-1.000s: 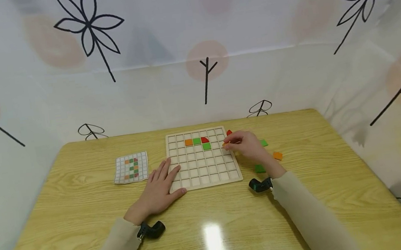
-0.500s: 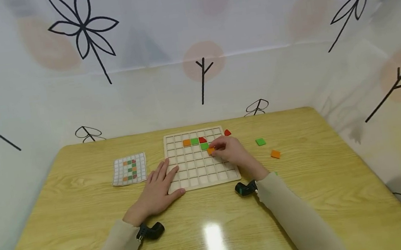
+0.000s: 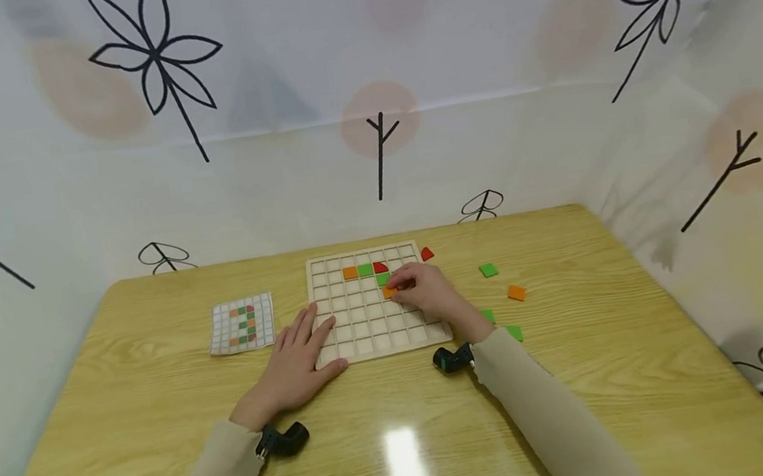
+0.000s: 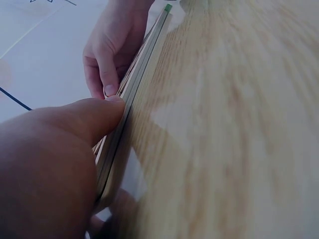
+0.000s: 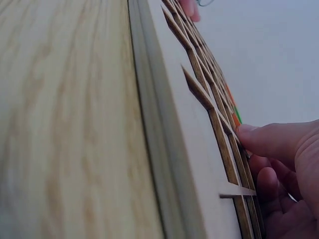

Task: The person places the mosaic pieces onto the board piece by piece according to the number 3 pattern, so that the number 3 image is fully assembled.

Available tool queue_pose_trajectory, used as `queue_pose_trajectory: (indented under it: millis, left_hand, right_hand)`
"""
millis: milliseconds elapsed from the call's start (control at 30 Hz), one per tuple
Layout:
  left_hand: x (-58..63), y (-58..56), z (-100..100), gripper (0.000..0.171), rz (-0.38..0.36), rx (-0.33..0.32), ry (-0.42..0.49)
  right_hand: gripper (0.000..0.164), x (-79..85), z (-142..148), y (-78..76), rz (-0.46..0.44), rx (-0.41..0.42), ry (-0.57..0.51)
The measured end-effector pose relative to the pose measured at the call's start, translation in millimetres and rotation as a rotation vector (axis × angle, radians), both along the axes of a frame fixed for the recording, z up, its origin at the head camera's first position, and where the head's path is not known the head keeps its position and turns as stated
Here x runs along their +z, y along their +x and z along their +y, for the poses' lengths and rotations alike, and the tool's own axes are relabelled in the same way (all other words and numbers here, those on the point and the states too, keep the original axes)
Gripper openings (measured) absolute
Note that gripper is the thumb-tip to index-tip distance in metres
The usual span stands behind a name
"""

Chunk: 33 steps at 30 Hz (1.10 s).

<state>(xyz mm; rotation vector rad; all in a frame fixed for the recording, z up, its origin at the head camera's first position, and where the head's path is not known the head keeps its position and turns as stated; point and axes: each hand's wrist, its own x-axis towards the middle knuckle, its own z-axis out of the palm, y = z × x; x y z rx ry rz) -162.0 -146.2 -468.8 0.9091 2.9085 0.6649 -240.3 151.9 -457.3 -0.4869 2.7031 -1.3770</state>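
A wooden grid board [image 3: 357, 328] lies on the table. My left hand [image 3: 293, 368] rests spread over its left edge, its thumb [image 4: 94, 117] along the front edge in the left wrist view. With thumb and fingers, my right hand [image 3: 431, 291] pinches an orange square tile [image 3: 389, 293] at the grid, just in front of a green tile [image 3: 383, 279]. Behind these, an orange tile [image 3: 350, 273], a green tile [image 3: 366, 270] and a red quarter-round tile [image 3: 380, 267] form a row. From the right wrist, my thumb [image 5: 264, 137] meets the orange tile's edge.
A paper card [image 3: 221, 329] printed with a coloured grid pattern lies left of the board. Right of the board are a red tile [image 3: 427, 254], an orange tile [image 3: 517, 293] and several green tiles [image 3: 489, 270]. A patterned cloth [image 3: 274, 180] stands behind the table.
My right hand has carried the orange tile leftward from the board's right edge to the square in front of the green tile. My left hand has stayed on the board.
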Motion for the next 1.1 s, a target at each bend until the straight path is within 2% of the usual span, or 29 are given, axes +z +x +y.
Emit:
queue_pose_trajectory:
  millis: [767,1100]
  left_hand:
    - [3.3,0.2,0.9,0.076,-0.016,-0.002,-0.017]
    - [1.1,0.3,0.0,0.076,-0.012,0.001,-0.024]
  right_hand:
    - [0.014,1.0,-3.0,1.0,-0.028,-0.025,0.008]
    - [0.014,1.6,-2.2,2.0,-0.019,0.003,0.020]
